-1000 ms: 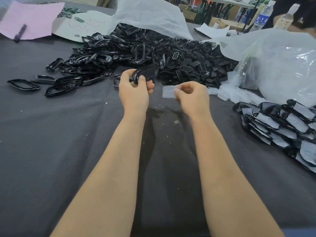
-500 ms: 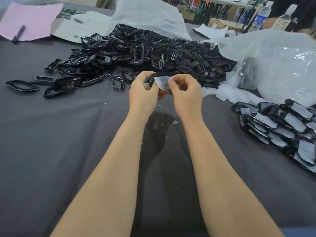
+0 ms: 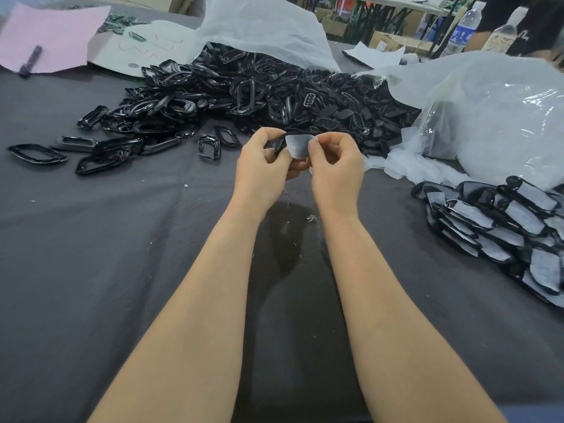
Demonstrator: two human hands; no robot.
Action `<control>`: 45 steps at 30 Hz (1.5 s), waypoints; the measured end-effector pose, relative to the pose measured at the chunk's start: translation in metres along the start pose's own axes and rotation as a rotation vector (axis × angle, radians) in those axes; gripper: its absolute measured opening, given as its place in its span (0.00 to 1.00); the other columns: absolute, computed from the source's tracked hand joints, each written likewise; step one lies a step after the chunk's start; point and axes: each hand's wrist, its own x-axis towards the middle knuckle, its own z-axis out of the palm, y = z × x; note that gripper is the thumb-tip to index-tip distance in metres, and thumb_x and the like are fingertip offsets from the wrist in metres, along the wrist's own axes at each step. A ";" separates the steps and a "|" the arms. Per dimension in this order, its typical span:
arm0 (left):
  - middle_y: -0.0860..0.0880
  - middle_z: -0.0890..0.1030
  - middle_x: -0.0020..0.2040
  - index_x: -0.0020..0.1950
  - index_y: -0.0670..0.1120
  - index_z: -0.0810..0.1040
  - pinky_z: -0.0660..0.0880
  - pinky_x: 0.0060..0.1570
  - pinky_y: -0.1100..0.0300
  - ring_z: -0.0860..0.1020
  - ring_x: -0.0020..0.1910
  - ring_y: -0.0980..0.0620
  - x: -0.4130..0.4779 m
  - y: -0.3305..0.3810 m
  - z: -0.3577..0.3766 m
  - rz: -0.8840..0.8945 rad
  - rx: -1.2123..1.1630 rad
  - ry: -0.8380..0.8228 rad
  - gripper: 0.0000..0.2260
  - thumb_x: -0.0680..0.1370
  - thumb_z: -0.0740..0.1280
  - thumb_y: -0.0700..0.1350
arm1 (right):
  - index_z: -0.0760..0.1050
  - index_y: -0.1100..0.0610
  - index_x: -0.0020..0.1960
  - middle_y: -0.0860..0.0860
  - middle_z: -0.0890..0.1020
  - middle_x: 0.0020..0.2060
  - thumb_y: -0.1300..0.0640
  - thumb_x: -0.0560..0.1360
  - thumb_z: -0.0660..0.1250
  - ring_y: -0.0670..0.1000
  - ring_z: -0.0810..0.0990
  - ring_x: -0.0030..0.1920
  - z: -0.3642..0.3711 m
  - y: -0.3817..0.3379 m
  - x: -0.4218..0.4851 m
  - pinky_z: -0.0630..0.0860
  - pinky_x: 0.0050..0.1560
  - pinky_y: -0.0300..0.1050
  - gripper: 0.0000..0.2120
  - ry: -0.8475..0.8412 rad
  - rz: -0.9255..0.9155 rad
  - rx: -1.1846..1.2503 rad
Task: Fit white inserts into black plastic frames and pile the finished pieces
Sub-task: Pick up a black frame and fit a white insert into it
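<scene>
On the table (image 3: 91,270), the frame heap (image 3: 244,96) lies far centre, the finished pile (image 3: 500,227) at right.

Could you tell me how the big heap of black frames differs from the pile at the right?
The heap of frames is all black with open centres; the right-hand pile shows white inserts. The heap is larger and jumbled; the pile is overlapped in layers. Both lie on the dark cloth.

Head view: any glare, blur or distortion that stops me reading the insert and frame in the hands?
Head view: white insert and black frame read sharp; glare sits on the clear plastic bag; wide-angle stretch grows toward the picture's edges; a soft shadow lies on the grey cloth.
</scene>
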 end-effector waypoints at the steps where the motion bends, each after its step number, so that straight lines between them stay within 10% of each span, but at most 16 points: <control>1: 0.49 0.83 0.37 0.49 0.52 0.73 0.78 0.38 0.67 0.83 0.36 0.57 0.000 0.000 0.000 0.002 0.003 -0.004 0.10 0.80 0.64 0.36 | 0.74 0.58 0.45 0.47 0.77 0.38 0.65 0.76 0.65 0.40 0.76 0.38 0.000 0.000 0.000 0.72 0.39 0.29 0.04 0.005 0.001 0.008; 13: 0.49 0.83 0.39 0.50 0.51 0.74 0.78 0.37 0.66 0.83 0.35 0.58 -0.001 0.002 0.000 0.014 0.013 -0.015 0.08 0.79 0.64 0.37 | 0.71 0.58 0.53 0.49 0.78 0.41 0.63 0.76 0.67 0.50 0.80 0.45 -0.003 0.001 0.004 0.78 0.53 0.47 0.08 -0.006 0.124 0.077; 45: 0.49 0.82 0.41 0.60 0.49 0.75 0.80 0.40 0.60 0.82 0.36 0.57 0.006 -0.011 0.000 0.007 0.209 -0.021 0.11 0.82 0.58 0.39 | 0.74 0.53 0.43 0.50 0.81 0.37 0.64 0.78 0.63 0.42 0.81 0.32 -0.019 0.011 0.016 0.77 0.36 0.34 0.09 -0.266 0.249 0.066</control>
